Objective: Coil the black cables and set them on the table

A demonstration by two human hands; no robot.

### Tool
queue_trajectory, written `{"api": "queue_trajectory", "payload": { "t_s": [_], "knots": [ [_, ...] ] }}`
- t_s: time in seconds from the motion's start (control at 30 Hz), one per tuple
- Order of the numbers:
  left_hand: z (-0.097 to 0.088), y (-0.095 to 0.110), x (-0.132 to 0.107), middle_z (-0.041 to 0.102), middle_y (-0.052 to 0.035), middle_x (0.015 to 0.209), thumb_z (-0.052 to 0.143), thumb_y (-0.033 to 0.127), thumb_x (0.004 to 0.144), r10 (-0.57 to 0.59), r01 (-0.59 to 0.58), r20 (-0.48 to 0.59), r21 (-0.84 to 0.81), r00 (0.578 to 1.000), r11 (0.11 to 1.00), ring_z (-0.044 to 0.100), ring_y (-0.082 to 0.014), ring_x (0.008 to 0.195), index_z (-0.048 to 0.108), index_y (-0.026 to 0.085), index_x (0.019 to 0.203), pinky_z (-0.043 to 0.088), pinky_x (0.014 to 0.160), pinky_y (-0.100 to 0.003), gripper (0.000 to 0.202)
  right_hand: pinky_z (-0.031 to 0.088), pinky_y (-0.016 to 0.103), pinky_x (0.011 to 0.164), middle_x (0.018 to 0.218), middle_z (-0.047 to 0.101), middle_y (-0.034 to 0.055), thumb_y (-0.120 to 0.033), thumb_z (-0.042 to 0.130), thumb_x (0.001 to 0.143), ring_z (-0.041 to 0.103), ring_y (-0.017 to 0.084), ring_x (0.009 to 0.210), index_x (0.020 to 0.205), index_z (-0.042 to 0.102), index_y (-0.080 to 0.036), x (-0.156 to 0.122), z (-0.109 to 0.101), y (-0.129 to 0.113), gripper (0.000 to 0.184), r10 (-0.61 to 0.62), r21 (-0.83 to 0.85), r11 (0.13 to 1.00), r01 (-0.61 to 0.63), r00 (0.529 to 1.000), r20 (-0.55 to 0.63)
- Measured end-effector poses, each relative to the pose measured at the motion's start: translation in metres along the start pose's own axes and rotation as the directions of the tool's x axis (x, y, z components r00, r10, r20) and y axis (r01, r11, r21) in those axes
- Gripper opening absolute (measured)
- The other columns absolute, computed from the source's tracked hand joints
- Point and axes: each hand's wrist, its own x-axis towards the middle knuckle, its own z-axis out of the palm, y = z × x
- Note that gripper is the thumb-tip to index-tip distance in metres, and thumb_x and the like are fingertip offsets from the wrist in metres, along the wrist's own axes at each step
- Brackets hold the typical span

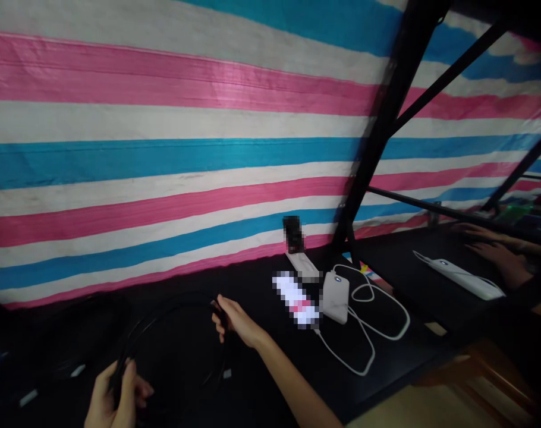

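My left hand [119,395] is low at the front, fingers curled round a black cable [163,309]. The cable arcs up and across over the dark table [261,380] to my right hand [237,321], which pinches its other stretch further back. More loops of black cable lie on the dark cloth between and below my hands, hard to make out. Both arms come in from the bottom edge.
A white power bank [336,295] with a looping white cable [377,324] lies right of my right hand, beside a white power strip [302,266]. Another person's hands [488,246] rest at the far right by a second white strip [462,277]. A striped tarp [163,148] and black metal posts [381,131] stand behind.
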Motion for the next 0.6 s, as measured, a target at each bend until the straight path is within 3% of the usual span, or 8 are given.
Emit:
{"api": "queue_trajectory", "payload": {
  "t_s": [0.1,0.17,0.27,0.33,0.47,0.6],
  "knots": [
    [-0.007,-0.014,0.01,0.059,0.002,0.056,0.057,0.072,0.058,-0.045,0.035,0.07,0.138,0.997,0.99,0.059,-0.0193,0.058,0.052,0.023,0.094,0.048,0.057,-0.028,0.06,0.026,0.016,0.033,0.056,0.044,-0.0081,-0.057,0.05,0.083,0.034,0.004,0.037,0.087,0.052,-0.019,-0.003,-0.001,-0.005,0.038,0.028,0.06,0.998,-0.026,0.999,-0.031],
    [-0.01,-0.027,0.013,0.063,-0.0014,0.067,0.061,0.073,0.051,-0.111,0.087,0.08,0.261,0.991,0.962,0.063,-0.024,0.066,0.051,0.023,0.102,0.049,0.058,-0.031,0.072,0.022,0.016,0.031,0.053,0.046,-0.0081,-0.05,0.057,0.081,0.035,0.004,0.035,0.089,0.055,-0.019,-0.003,-0.002,-0.006,0.032,0.024,0.034,0.999,-0.023,0.999,-0.028],
    [-0.013,-0.043,0.015,0.067,-0.0053,0.079,0.061,0.069,0.056,-0.192,0.132,0.144,0.347,0.971,0.928,0.066,-0.028,0.074,0.042,0.025,0.121,0.051,0.058,-0.032,0.081,0.029,0.016,0.032,0.056,0.051,-0.0065,-0.044,0.065,0.076,0.043,0.005,0.038,0.096,0.06,-0.018,-0.002,-0.003,-0.005,0.033,-0.003,0.019,1.0,0.004,1.0,-0.027],
    [-0.016,-0.046,0.016,0.068,-0.0049,0.079,0.055,0.068,0.064,-0.174,0.089,0.214,0.356,0.961,0.93,0.066,-0.027,0.072,0.04,0.026,0.126,0.051,0.06,-0.033,0.077,0.035,0.017,0.034,0.059,0.053,-0.0052,-0.045,0.064,0.076,0.047,0.006,0.039,0.099,0.062,-0.017,-0.001,-0.005,-0.005,0.036,-0.023,0.006,1.0,0.023,0.999,-0.036],
    [-0.023,-0.037,0.016,0.068,-0.0034,0.076,0.052,0.07,0.063,-0.115,0.021,0.284,0.313,0.952,0.95,0.064,-0.0234,0.064,0.055,0.025,0.115,0.051,0.059,-0.031,0.068,0.04,0.018,0.033,0.061,0.057,-0.0032,-0.05,0.054,0.082,0.05,0.007,0.038,0.099,0.06,-0.018,0.002,-0.013,-0.004,0.037,-0.047,-0.06,0.997,0.041,0.994,-0.102],
    [-0.039,-0.034,0.019,0.068,-0.0041,0.071,0.058,0.072,0.056,-0.156,0.112,0.209,0.208,0.965,0.972,0.062,-0.0215,0.057,0.063,0.019,0.098,0.05,0.052,-0.029,0.068,0.04,0.018,0.032,0.065,0.062,0.0001,-0.052,0.051,0.082,0.053,0.009,0.039,0.094,0.055,-0.017,0.005,-0.022,-0.003,0.037,-0.086,-0.099,0.993,0.067,0.976,-0.198]
  ]
}}
